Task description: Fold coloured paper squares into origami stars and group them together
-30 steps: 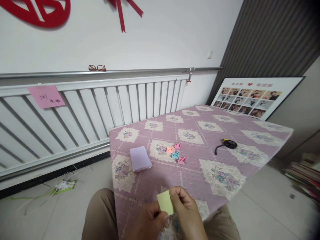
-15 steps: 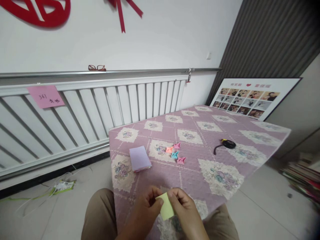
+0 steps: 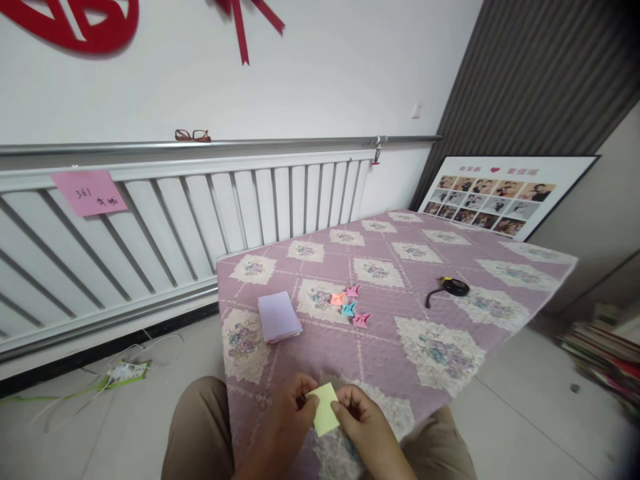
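Between my two hands is a small piece of yellow paper (image 3: 325, 409), held above the near end of the table. My left hand (image 3: 296, 415) pinches its left edge between thumb and fingers. Its right edge is gripped by my right hand (image 3: 364, 421), with the thumb lying on the paper's face. Beyond them on the cloth lies a stack of paper with a lilac top sheet (image 3: 280, 317). To the right of that stack sit several small binder clips, among them an orange clip (image 3: 338, 299), a teal clip (image 3: 349, 309) and a pink clip (image 3: 361, 321).
A black tape measure (image 3: 455, 287) with a strap lies on the right of the purple floral tablecloth (image 3: 373, 347). Behind the table runs a white radiator (image 3: 200, 220), with glasses (image 3: 193, 135) on the pipe above. A photo board (image 3: 505, 170) leans at the far end.
The yellow paper has shifted slightly left and up in my hands. My right thumb has slid from its upper corner down to its right edge, leaving more of the sheet showing.
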`<state>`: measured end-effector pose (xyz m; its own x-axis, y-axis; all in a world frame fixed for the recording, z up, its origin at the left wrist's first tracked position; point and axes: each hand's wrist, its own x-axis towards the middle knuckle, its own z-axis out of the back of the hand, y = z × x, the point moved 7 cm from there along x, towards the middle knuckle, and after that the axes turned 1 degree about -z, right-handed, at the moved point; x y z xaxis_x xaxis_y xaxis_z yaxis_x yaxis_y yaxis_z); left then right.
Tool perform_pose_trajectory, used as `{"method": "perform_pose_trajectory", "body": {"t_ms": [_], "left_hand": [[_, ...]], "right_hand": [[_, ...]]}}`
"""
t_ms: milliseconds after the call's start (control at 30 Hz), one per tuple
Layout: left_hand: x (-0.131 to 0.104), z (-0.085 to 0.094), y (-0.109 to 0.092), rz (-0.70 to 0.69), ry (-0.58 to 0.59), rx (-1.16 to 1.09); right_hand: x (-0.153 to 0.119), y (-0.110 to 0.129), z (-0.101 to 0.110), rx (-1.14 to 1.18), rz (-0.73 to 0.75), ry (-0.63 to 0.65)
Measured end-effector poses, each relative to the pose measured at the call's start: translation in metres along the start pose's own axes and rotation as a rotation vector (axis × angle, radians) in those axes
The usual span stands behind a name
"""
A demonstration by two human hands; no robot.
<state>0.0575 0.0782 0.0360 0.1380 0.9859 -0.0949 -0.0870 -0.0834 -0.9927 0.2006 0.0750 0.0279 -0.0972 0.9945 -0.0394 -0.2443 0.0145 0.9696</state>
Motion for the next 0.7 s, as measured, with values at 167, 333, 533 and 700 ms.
{"method": "perform_pose_trajectory", "body": {"t_ms": [167,333,533,700], "left_hand": [[0.003,-0.001,0.016,0.009,0.105,0.371],[0.004,-0.001,0.021,-0.056,0.157,0.639],[0.011,-0.006,0.024,-0.189,0.265,0.926],[0.017,-0.007,0.022,-0.225,0.331,0.996]], "right_hand": [[0.004,-0.026,0.001,-0.162,0.011,-0.001],[0.004,-0.03,0.002,-0.348,0.057,-0.014],[0.002,-0.022,0.001,-0.53,0.134,-0.013],[-0.001,-0.016,0.001,-0.647,0.165,-0.003]]}}
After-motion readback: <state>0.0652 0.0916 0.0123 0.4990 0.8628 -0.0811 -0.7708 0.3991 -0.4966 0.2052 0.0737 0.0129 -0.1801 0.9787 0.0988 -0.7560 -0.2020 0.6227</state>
